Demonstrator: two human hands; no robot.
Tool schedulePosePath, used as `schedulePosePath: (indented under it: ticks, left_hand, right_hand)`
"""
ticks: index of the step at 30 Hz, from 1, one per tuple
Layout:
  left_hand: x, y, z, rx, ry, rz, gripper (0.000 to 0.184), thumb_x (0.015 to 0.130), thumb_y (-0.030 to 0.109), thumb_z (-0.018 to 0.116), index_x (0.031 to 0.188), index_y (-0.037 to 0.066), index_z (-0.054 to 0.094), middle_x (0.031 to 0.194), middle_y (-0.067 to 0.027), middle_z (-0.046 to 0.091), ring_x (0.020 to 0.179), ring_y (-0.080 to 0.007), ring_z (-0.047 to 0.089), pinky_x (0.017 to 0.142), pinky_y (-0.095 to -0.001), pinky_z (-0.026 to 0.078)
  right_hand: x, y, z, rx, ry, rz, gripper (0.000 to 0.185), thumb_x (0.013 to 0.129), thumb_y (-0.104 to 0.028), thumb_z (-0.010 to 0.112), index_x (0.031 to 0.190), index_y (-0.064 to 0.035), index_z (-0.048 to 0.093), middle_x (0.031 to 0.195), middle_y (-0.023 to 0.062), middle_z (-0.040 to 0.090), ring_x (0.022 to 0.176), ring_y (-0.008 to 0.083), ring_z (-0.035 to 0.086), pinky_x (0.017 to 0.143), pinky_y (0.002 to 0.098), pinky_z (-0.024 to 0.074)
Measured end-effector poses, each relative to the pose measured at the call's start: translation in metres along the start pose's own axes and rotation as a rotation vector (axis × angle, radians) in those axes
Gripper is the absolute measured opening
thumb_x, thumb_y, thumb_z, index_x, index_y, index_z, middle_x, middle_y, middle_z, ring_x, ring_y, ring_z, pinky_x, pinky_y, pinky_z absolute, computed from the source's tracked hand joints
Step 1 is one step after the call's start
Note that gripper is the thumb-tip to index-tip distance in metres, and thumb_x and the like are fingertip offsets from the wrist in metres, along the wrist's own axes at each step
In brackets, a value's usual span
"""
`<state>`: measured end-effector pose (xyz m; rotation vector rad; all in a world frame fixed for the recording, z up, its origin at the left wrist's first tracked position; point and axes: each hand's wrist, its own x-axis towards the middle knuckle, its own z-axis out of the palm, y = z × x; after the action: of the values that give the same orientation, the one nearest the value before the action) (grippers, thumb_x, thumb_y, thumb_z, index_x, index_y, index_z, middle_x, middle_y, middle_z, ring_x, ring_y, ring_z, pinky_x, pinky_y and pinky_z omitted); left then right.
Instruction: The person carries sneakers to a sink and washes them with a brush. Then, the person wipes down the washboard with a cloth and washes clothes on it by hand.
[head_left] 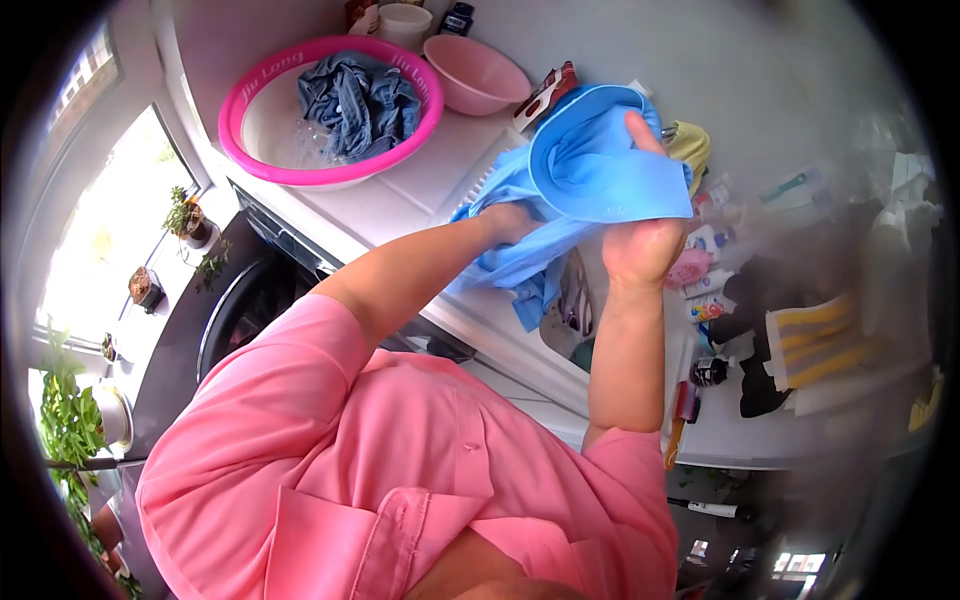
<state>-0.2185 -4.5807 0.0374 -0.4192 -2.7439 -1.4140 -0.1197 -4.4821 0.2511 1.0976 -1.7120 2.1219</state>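
A light blue shirt (480, 262) hangs bunched over the sink, its stiff collar (610, 205) raised and curved in a loop. My right hand (645, 250) is closed on the collar's right end, with the palm below it and one finger showing above the edge. My left hand (510, 222) is closed in the shirt's folds, left of the collar. Its fingers are mostly covered by the cloth. Under the shirt, the white sink (555, 345) shows only in part, with ridges of a washboard (478, 185) to the left.
A pink-rimmed basin (235, 100) with denim (360, 105) and suds stands at the back left, beside a smaller pink bowl (480, 75). Bottles and tubes (708, 282) line the right side. A striped cloth (815, 345) hangs farther right. Potted plants (70, 410) stand by the window.
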Motion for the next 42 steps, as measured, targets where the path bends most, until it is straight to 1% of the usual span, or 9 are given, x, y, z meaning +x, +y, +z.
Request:
schedulePosePath:
  ticks: [3, 6, 13, 17, 28, 31, 34, 37, 42]
  left_hand:
    - [-0.023, 0.021, -0.018, -0.198, -0.149, 0.02, 0.062, 0.086, 0.049, 0.053, 0.128, 0.003, 0.051, 0.127, -0.0242, 0.051, 0.111, -0.032, 0.056, 0.093, -0.0391, 0.046]
    - [-0.035, 0.046, -0.041, -1.31, 0.0, -0.546, 0.039, 0.082, 0.015, 0.061, 0.119, 0.003, 0.054, 0.105, -0.012, 0.06, 0.093, -0.0244, 0.058, 0.076, -0.039, 0.048]
    - [-0.109, 0.075, -0.144, -0.68, -0.185, -0.313, 0.043, 0.08, 0.019, 0.072, 0.115, 0.002, 0.054, 0.107, -0.0081, 0.06, 0.095, -0.0179, 0.06, 0.078, -0.034, 0.054]
    - [-0.124, 0.068, -0.208, -1.02, 0.19, -0.051, 0.025, 0.081, 0.023, 0.072, 0.096, 0.006, 0.061, 0.091, -0.0016, 0.061, 0.088, -0.0136, 0.057, 0.081, -0.0301, 0.049]
    - [-0.08, 0.106, -0.327, 0.089, 0.667, 0.103, 0.023, 0.08, 0.019, 0.068, 0.089, 0.001, 0.057, 0.079, -0.0094, 0.059, 0.078, -0.0172, 0.058, 0.072, -0.0307, 0.048]
    - [-0.063, 0.15, -0.292, 0.243, 0.473, 0.637, 0.03, 0.082, 0.024, 0.067, 0.092, -0.001, 0.057, 0.079, -0.0161, 0.061, 0.081, -0.0252, 0.06, 0.076, -0.0363, 0.049]
    - [-0.023, 0.171, -0.208, 0.122, 0.815, 0.824, 0.03, 0.083, 0.019, 0.064, 0.106, 0.0, 0.056, 0.09, -0.0151, 0.062, 0.086, -0.0243, 0.059, 0.08, -0.0341, 0.047]
    - [-0.013, 0.161, -0.2, -0.172, 0.069, 0.504, 0.052, 0.082, 0.019, 0.067, 0.127, 0.003, 0.047, 0.11, -0.0125, 0.059, 0.104, -0.0197, 0.054, 0.092, -0.0306, 0.042]
    - [-0.026, 0.154, -0.172, -0.303, 0.251, 0.32, 0.049, 0.074, 0.018, 0.059, 0.12, 0.002, 0.051, 0.104, -0.0165, 0.061, 0.099, -0.0251, 0.058, 0.09, -0.0332, 0.043]
  right_hand:
    - [0.004, -0.003, -0.005, 0.061, 0.018, 0.047, 0.047, 0.095, -0.026, 0.038, 0.125, 0.0071, 0.052, 0.124, 0.0117, 0.052, 0.115, 0.0192, 0.048, 0.103, 0.0341, 0.033]
    - [0.017, -0.001, -0.022, 0.138, 0.155, 0.208, 0.045, 0.097, -0.03, 0.042, 0.124, 0.0046, 0.054, 0.128, 0.0101, 0.048, 0.116, 0.0208, 0.047, 0.103, 0.0363, 0.0328]
    - [0.052, 0.011, -0.129, -0.307, 0.275, 0.44, 0.047, 0.088, -0.034, 0.063, 0.111, 0.0055, 0.054, 0.115, 0.011, 0.056, 0.108, 0.0189, 0.05, 0.095, 0.0346, 0.037]
    - [0.06, 0.012, -0.15, -0.354, 0.328, 0.454, 0.046, 0.086, -0.035, 0.066, 0.104, 0.0057, 0.057, 0.107, 0.0118, 0.059, 0.098, 0.0187, 0.054, 0.087, 0.0338, 0.0423]
    - [0.122, -0.038, -0.136, -0.935, 0.062, 0.407, 0.036, 0.083, -0.034, 0.063, 0.08, 0.0014, 0.066, 0.068, 0.0, 0.057, 0.062, 0.0097, 0.048, 0.058, 0.0275, 0.0399]
    - [0.144, -0.043, -0.124, -0.934, -0.14, 0.305, 0.036, 0.083, -0.034, 0.063, 0.079, 0.0015, 0.066, 0.066, -0.0004, 0.056, 0.063, 0.0084, 0.049, 0.058, 0.026, 0.039]
    - [0.134, -0.028, -0.06, -0.772, -0.328, 0.281, 0.035, 0.083, -0.032, 0.062, 0.079, 0.0023, 0.067, 0.064, -0.0014, 0.057, 0.061, 0.0064, 0.049, 0.055, 0.0242, 0.0389]
    - [0.123, -0.006, -0.036, -0.676, -0.451, 0.343, 0.032, 0.084, -0.029, 0.062, 0.082, 0.003, 0.068, 0.065, -0.0008, 0.06, 0.06, 0.0059, 0.053, 0.054, 0.0235, 0.0417]
    - [0.094, -0.004, -0.049, -0.258, -0.372, 0.607, 0.035, 0.081, -0.013, 0.066, 0.113, -0.0012, 0.06, 0.093, 0.0058, 0.064, 0.075, 0.0108, 0.061, 0.066, 0.0234, 0.049]
